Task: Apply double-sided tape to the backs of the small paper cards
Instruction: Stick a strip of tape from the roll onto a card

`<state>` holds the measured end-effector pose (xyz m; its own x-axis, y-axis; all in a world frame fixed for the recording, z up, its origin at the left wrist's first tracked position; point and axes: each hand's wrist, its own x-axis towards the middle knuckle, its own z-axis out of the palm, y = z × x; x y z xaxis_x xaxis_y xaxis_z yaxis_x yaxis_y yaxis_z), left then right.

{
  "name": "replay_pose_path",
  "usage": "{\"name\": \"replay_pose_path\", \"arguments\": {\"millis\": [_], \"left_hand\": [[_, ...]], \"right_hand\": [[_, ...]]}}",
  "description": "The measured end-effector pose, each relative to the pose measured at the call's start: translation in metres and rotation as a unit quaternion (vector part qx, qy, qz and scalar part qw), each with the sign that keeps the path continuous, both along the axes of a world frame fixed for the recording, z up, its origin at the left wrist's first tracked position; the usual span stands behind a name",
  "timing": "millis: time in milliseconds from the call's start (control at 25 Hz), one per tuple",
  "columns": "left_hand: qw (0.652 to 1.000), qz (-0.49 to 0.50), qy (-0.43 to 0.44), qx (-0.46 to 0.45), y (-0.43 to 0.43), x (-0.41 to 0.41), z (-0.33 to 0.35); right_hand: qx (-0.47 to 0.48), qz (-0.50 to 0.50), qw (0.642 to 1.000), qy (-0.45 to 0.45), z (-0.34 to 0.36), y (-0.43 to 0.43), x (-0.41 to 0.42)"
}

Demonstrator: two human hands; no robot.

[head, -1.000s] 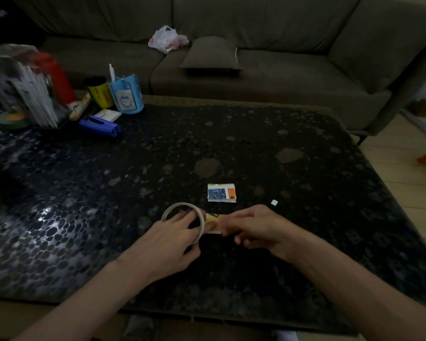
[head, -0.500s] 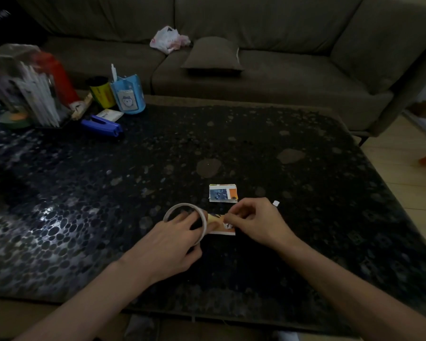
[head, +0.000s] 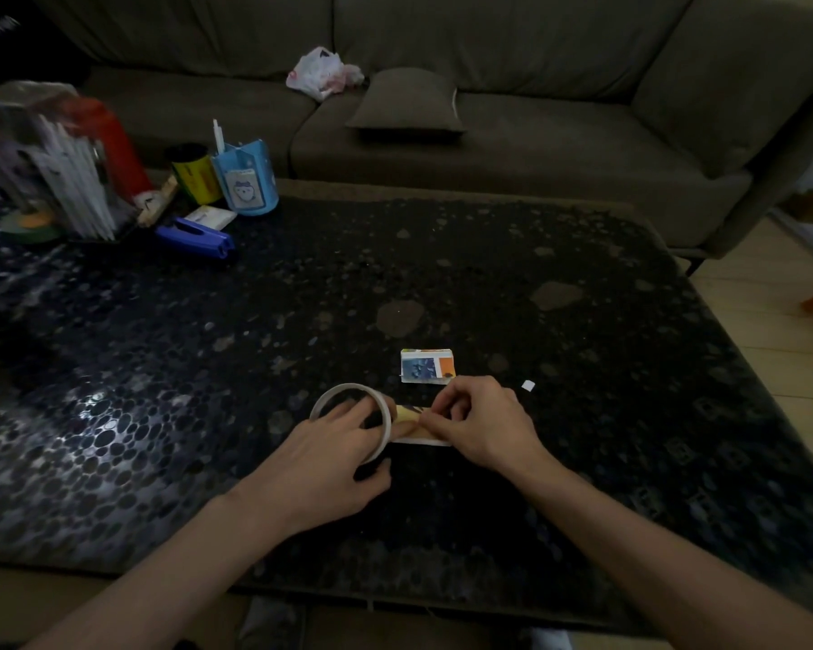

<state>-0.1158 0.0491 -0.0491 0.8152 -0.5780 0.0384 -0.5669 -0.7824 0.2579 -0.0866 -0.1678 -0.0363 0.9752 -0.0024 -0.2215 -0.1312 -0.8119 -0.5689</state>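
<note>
1. At ten o'clock on the dark pebble-patterned table (head: 512,274), desk clutter sits well apart from the work: a blue stapler (head: 196,236) and a blue pen holder (head: 245,185).

2. At six o'clock, the left hand (head: 329,457) grips the tape roll (head: 336,394), fingers passed through the ring and thumb curled beneath. The roll is a thin, light hoop, tilted on its edge, and is best held through the core as here, since the outer face is sticky.

3. Touching the roll's three o'clock side lies the card (head: 425,441), flat on the table. Its long axis runs nine to three o'clock, and the tape appears to feed along it. Being small, thin paper, it would probably bend or lift with the tape unless pinned at its edges.

4. The right hand (head: 484,429) covers the card's three o'clock end, fingers curled and pinching at it – whether paper or tape end sits between the fingertips cannot be told.

5. Just beyond, toward twelve o'clock, a second card (head: 427,365) lies printed face up, long axis also nine to three. It would need turning over before taping.

6. At two o'clock of the hands, a small white scrap (head: 528,386) rests alone.
</note>
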Motion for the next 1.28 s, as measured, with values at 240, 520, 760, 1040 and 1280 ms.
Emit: {"name": "replay_pose_path", "arguments": {"millis": [240, 520, 760, 1040, 1280], "left_hand": [[1.0, 0.001, -0.02, -0.011, 0.0, -0.002, -0.005], [0.999, -0.006, -0.032, -0.005, 0.0, -0.002, -0.007], [0.999, -0.02, -0.032, 0.01, 0.002, -0.002, -0.005], [0.999, -0.028, -0.029, 0.036, 0.008, -0.003, 0.0], [0.999, -0.034, -0.032, 0.024, 0.006, -0.003, 0.005]], "right_hand": [[0.029, 0.0, 0.999, 0.021, 0.001, -0.004, 0.005], [0.078, -0.025, 0.995, 0.057, 0.004, -0.006, 0.011], [0.005, -0.023, 1.0, 0.005, -0.004, 0.0, 0.004], [0.001, -0.03, 1.0, 0.009, -0.005, 0.001, 0.006], [0.041, -0.021, 0.998, 0.036, 0.001, -0.009, 0.011]]}}
